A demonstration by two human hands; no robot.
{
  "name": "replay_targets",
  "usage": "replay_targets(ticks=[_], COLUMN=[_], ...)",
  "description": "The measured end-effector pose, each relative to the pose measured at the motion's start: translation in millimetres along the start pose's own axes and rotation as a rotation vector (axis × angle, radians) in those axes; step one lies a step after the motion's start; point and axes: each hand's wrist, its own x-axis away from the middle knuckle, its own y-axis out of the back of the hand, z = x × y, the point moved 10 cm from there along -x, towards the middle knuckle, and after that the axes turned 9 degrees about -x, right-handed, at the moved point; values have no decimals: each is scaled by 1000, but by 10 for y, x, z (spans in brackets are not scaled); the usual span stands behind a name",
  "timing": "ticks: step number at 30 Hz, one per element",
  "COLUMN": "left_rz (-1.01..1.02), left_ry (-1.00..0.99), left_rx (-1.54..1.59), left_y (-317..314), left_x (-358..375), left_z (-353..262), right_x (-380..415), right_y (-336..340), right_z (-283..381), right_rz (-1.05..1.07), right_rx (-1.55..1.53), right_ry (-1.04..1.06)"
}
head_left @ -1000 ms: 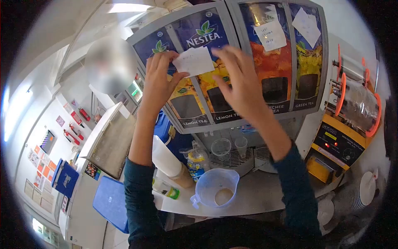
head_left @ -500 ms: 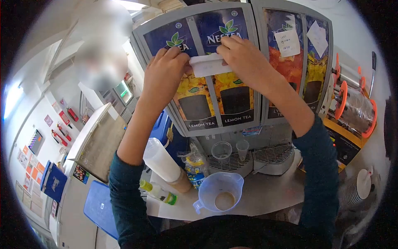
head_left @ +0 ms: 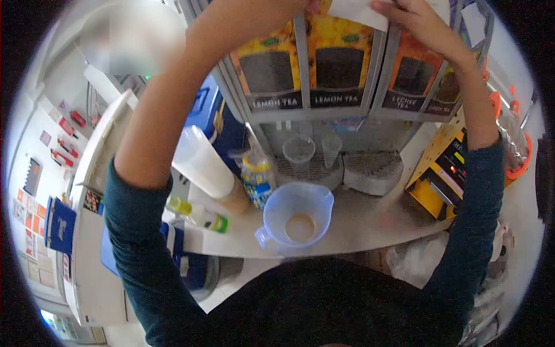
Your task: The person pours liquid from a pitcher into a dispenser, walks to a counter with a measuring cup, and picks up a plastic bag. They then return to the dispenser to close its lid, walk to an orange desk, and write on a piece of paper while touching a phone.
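Note:
A strip of white paper (head_left: 359, 13) is at the top edge of the view, in front of the drink dispenser (head_left: 338, 63) with its lemon tea and lychee tea panels. At the paper's right end is my right hand (head_left: 417, 22), its fingers closed on the edge. My left hand (head_left: 260, 16) is raised to the left of the paper; its fingers are mostly cut off by the top edge, so their grip is hidden. Below, on the counter, stands a translucent blue measuring jug (head_left: 298, 215) with some brownish liquid at its bottom.
Two clear cups (head_left: 299, 150) stand on the drip tray. Left of the jug are a tall white container (head_left: 205, 162), a plastic packet (head_left: 256, 176) and a green-capped bottle (head_left: 196, 216). A yellow-black machine (head_left: 442, 173) stands at right. A blue cooler (head_left: 217, 118) is behind.
Both hands and the paper have moved up and right across the dispenser, toward the lychee tea side. My view has tilted down, so the hands are now partly cut off.

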Motion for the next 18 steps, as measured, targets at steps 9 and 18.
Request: replay_targets(ticks=[9,18], left_rz=[-294,-1012], left_ry=[-22,703], left_rx=[469,589], left_y=[-743,-1211], left_x=[939,3475], left_z=[-505,20], right_x=[1466,2207], right_y=[-558,-2742], right_z=[78,1232], right_rz=[-466,601], right_rx=[-396,-1394], right_ry=[-25,51])
